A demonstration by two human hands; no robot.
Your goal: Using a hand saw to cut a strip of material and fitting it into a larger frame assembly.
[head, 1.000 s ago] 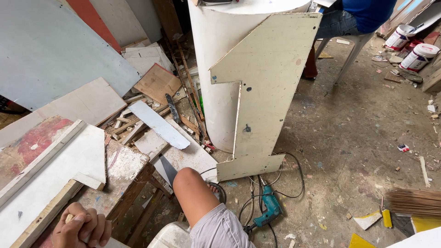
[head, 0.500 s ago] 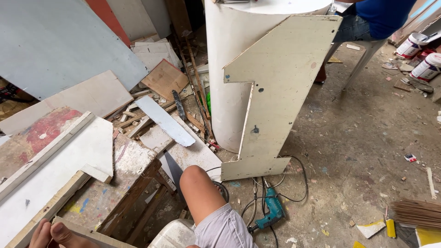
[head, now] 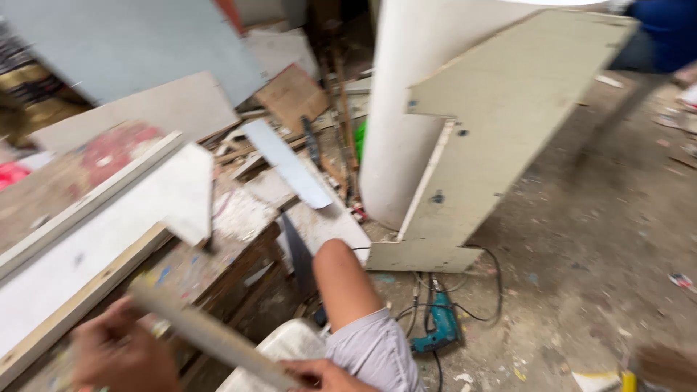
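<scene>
Left hand [head: 120,352], one: blurred, cut off by the bottom edge, fingers wrapped around the long pale wooden strip [head: 210,335]. Right hand [head: 323,375], one: mostly cut off, fingers closed on the strip's lower end. Strip, one: slants across the near corner of the paint-stained wooden worktop [head: 210,247]. Teal power drill [head: 438,327], one: on the floor, cord partly hidden. White cylindrical column [head: 406,109], one: top cut off.

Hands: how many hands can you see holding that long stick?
2. The left hand grips the long wooden strip near its left end, at bottom left; the right hand holds its other end at bottom centre, beside the knee.
</scene>
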